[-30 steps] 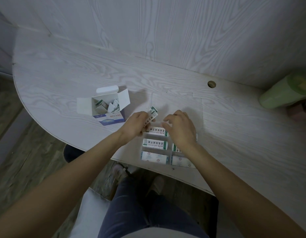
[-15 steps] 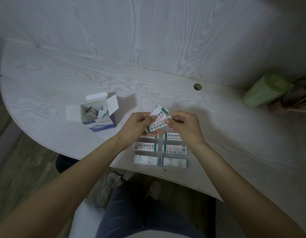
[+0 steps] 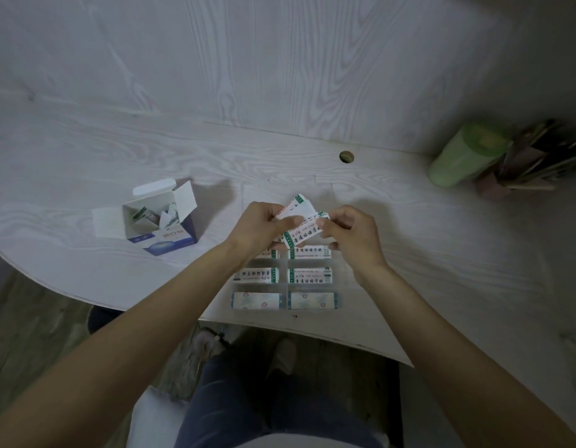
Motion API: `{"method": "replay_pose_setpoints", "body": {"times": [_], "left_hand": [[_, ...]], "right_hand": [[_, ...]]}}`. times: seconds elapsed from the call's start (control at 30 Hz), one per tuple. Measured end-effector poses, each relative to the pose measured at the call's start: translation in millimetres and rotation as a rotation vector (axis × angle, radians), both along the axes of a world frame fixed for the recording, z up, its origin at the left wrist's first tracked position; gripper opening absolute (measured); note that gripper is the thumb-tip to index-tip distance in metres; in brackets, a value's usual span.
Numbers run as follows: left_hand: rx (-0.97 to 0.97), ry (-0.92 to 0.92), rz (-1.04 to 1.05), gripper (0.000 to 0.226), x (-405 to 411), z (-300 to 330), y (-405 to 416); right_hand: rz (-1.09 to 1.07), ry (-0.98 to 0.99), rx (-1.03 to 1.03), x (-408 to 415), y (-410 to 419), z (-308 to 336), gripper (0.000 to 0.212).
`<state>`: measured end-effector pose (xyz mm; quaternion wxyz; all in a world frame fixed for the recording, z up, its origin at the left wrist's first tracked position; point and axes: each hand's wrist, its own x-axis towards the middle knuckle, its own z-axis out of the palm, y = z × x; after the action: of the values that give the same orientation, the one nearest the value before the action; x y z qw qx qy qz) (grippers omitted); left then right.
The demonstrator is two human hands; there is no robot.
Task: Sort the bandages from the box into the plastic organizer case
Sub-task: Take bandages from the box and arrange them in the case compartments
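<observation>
My left hand (image 3: 259, 226) grips a small stack of wrapped bandages (image 3: 296, 206) above the clear plastic organizer case (image 3: 285, 287). My right hand (image 3: 352, 236) pinches the right end of the front bandage (image 3: 304, 236) of that stack. The case lies on the table under my hands, and wrapped bandages lie flat in its compartments; its far compartments are hidden by my hands. The open blue-and-white bandage box (image 3: 160, 218) stands to the left with a few bandages inside.
A white wood-grain table (image 3: 441, 253) with a curved front edge meets a matching wall. A cable hole (image 3: 346, 156) sits behind the case. A green roll (image 3: 461, 158) and stacked paper items (image 3: 535, 163) lie at the far right. My legs show below the table edge.
My hands rose from the case and came together. The left hand brought its bandages up, and the right hand left the compartments and now pinches the front bandage.
</observation>
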<state>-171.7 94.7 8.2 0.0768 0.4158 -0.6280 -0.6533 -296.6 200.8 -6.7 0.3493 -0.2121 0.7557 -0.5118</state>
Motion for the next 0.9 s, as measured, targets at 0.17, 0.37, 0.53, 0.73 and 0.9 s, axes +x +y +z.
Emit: {"method": "replay_pose_setpoints", "body": {"times": [0.17, 0.37, 0.53, 0.73, 0.9], "left_hand": [[-0.004, -0.03, 0.079, 0.013, 1, -13, -5], [-0.119, -0.157, 0.078, 0.022, 0, -26, -12], [-0.077, -0.136, 0.084, 0.024, -5, -24, -12], [-0.06, -0.123, 0.077, 0.025, -1, -29, -13], [-0.06, -0.105, 0.024, 0.033, 0, -28, -13]], "right_hand": [[-0.105, -0.051, -0.014, -7, 5, -12, 0.009], [-0.031, 0.037, 0.122, -9, 9, -39, 0.009], [0.109, 0.152, 0.283, -10, 9, -52, 0.005], [0.256, 0.322, 0.333, -11, 12, -49, 0.008], [0.361, 0.546, 0.453, -11, 11, -49, 0.008]]}}
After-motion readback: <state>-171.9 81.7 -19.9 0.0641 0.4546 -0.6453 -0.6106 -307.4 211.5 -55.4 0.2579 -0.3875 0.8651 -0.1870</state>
